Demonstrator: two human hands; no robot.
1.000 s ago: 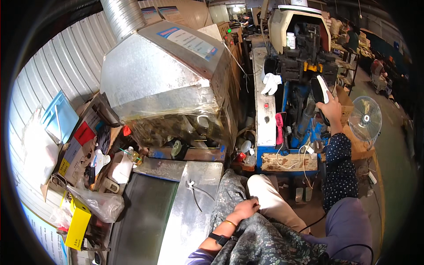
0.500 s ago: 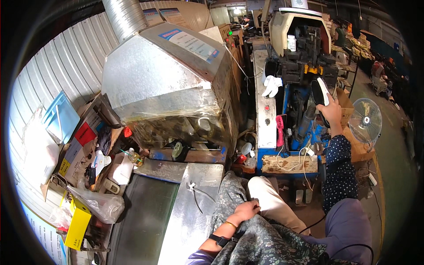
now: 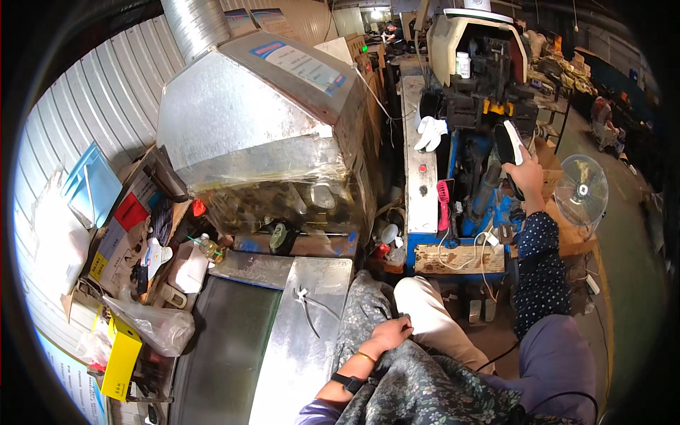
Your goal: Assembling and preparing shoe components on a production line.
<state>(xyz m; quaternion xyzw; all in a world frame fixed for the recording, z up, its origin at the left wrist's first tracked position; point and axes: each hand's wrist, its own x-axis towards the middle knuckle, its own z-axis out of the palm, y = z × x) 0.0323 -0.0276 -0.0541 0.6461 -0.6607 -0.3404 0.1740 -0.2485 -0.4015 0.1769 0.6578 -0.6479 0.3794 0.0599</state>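
My right hand [image 3: 525, 173] grips a dark shoe with a white sole [image 3: 514, 145], held upright in front of the blue and black machine [image 3: 489, 113]. The arm, in a dotted dark sleeve, is stretched forward. My left hand [image 3: 391, 333] lies on the floral apron [image 3: 425, 386] over my lap, its fingers curled; what they may hold is hidden. To the left of it, pincers with dark handles [image 3: 312, 306] rest on a bare metal sheet [image 3: 290, 361]. Another shoe [image 3: 282, 239] sits at the mouth of the metal-hooded machine [image 3: 248, 113].
A pink brush [image 3: 443, 205] and white gloves [image 3: 429, 133] lie beside the machine. A fan [image 3: 581, 190] stands at the right. On the left are a dark conveyor belt [image 3: 230, 347], a yellow box [image 3: 122, 360] and a plastic bag [image 3: 159, 326]. Pedals [image 3: 482, 310] show below.
The whole view has shifted slightly. My right hand still has the shoe raised, turned a little, and my left hand stays on the apron.
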